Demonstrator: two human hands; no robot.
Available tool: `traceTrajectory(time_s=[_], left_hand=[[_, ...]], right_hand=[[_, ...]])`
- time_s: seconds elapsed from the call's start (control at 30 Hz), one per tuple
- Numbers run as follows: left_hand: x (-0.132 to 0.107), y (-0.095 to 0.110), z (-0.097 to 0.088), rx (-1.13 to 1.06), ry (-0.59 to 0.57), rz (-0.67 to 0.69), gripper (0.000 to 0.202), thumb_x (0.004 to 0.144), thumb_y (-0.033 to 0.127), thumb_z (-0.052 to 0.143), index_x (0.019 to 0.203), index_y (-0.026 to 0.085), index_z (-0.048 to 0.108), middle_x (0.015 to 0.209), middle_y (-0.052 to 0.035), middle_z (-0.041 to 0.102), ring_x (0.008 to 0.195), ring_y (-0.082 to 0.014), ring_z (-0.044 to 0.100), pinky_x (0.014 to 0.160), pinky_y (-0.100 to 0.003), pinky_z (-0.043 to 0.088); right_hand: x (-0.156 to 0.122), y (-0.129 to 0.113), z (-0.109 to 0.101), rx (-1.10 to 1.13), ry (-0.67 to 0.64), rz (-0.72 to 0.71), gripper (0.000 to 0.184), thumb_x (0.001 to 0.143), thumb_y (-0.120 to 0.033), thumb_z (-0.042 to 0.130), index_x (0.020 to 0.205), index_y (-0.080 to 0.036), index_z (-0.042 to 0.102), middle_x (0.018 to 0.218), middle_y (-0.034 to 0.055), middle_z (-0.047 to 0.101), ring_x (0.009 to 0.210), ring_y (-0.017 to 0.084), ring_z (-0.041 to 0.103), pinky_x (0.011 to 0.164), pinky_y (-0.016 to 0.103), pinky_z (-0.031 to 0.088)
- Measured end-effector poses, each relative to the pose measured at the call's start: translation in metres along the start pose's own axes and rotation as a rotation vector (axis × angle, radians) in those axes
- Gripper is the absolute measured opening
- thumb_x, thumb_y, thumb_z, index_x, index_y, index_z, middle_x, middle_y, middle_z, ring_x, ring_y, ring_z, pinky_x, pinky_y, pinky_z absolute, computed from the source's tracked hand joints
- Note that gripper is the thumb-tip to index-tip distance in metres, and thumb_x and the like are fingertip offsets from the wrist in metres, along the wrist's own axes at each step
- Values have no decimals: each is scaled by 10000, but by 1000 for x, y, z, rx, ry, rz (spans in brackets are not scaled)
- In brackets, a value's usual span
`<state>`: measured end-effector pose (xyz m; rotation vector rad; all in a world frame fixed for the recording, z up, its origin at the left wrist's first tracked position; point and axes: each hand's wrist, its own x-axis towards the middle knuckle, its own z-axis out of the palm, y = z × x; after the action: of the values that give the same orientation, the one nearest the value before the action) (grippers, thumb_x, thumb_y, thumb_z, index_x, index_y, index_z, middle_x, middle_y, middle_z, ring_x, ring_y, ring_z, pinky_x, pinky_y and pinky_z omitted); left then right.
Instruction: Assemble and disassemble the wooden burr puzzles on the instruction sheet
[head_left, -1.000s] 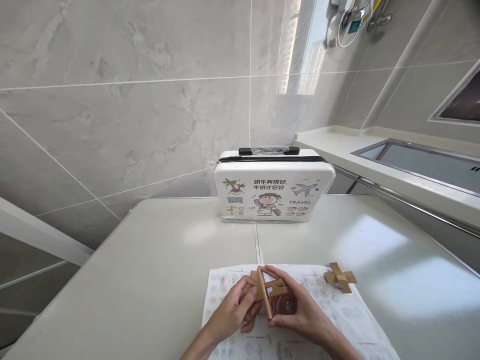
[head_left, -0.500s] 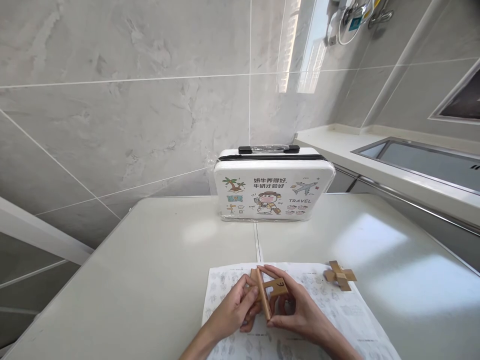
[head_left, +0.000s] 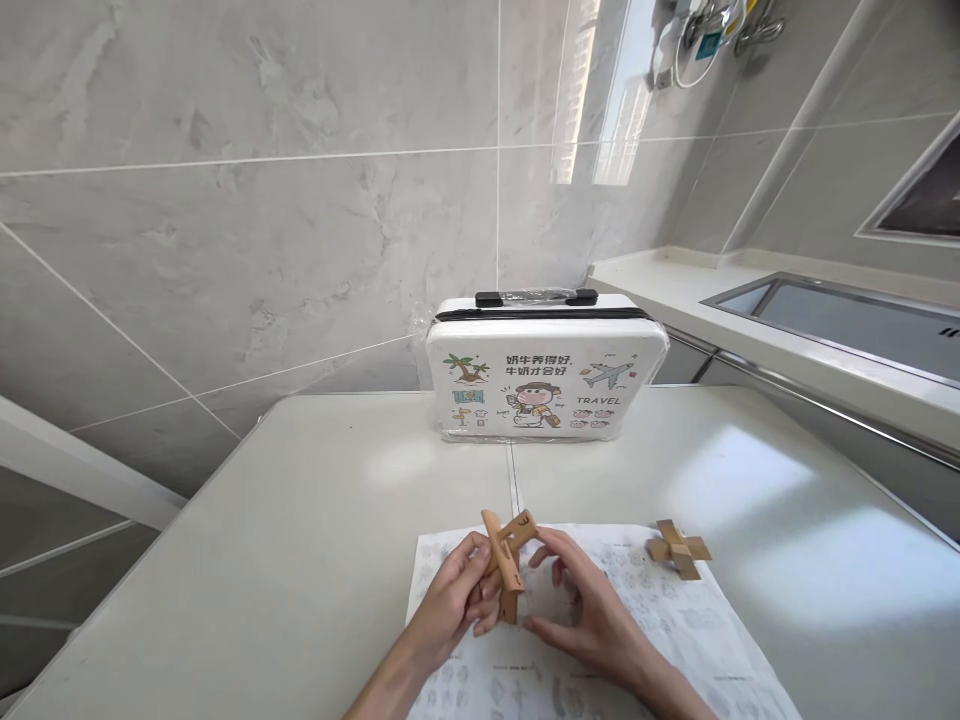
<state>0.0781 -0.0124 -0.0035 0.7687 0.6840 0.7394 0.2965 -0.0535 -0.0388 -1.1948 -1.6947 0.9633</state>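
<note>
My left hand [head_left: 454,600] is closed on a wooden puzzle piece assembly [head_left: 506,555], a few notched sticks crossed together, held upright above a printed instruction sheet [head_left: 675,640]. My right hand [head_left: 581,610] is right beside it, fingers curled and apart, fingertips touching or nearly touching the sticks' right side. A second small wooden cross-shaped puzzle [head_left: 679,549] lies on the sheet's upper right corner, well clear of both hands.
The sheet lies on a white table [head_left: 300,520] with a seam down its middle. A white cartoon-printed case [head_left: 544,375] with a black handle stands at the table's far edge against the tiled wall. A counter with a steel sink [head_left: 847,315] runs along the right.
The wooden assembly has been turned and tilted up and left in my left hand. My right hand has loosened its hold and its fingers have spread.
</note>
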Motion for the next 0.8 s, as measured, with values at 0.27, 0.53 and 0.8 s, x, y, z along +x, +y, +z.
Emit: traceTrajectory(time_s=[0.27, 0.53, 0.8], left_hand=[[3, 0, -1, -135, 87, 35, 366, 946, 491, 757, 953, 172, 578, 686, 48, 537, 467, -40, 373, 423, -176, 314], [5, 1, -5, -236, 130, 82, 275, 936, 394, 792, 1048, 170, 679, 805, 4, 579, 622, -83, 496, 522, -209, 392], [5, 1, -5, -104, 156, 116, 292, 909, 398, 820, 1044, 147, 756, 779, -1, 548, 687, -102, 457, 711, -255, 437]], right_hand=[[2, 3, 15, -349, -65, -160, 997, 751, -245, 877, 1611, -351, 384, 1641, 110, 459, 1499, 424, 408, 1206, 617, 387], [3, -2, 19, -291, 63, -135, 748, 825, -233, 798, 1510, -332, 514, 1498, 109, 599, 1390, 398, 528, 1144, 590, 463], [11, -20, -2, 288, 117, 100, 509, 955, -526, 700, 1385, -269, 607, 1372, 126, 658, 1136, 307, 660, 991, 452, 562]])
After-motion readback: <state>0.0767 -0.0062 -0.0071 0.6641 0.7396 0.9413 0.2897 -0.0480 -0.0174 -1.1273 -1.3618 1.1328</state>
